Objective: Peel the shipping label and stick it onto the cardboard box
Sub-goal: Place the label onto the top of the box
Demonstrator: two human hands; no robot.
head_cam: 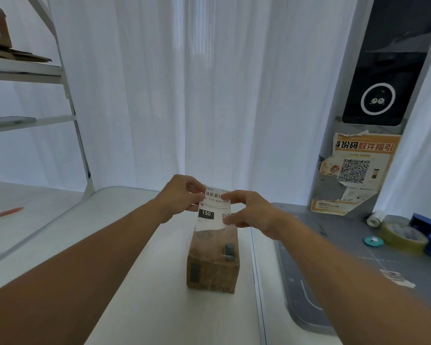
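Label (214, 210): held upright in the air above the far end of the box (213, 260), printed face toward the camera. Left hand (182, 195) pinched its upper left edge; right hand (249, 211) pinched its right edge, fingers closed on the paper. Whether the backing was already off could not be told; nothing yet stuck to the box, so sticking and pressing down remained. Box: sealed, lying on a white table (139, 282). Grey mat (358, 270) to the right held tape rolls (403, 236). White curtains (209, 83) behind; shelving (23, 70) at left; poster (356, 173) at right.
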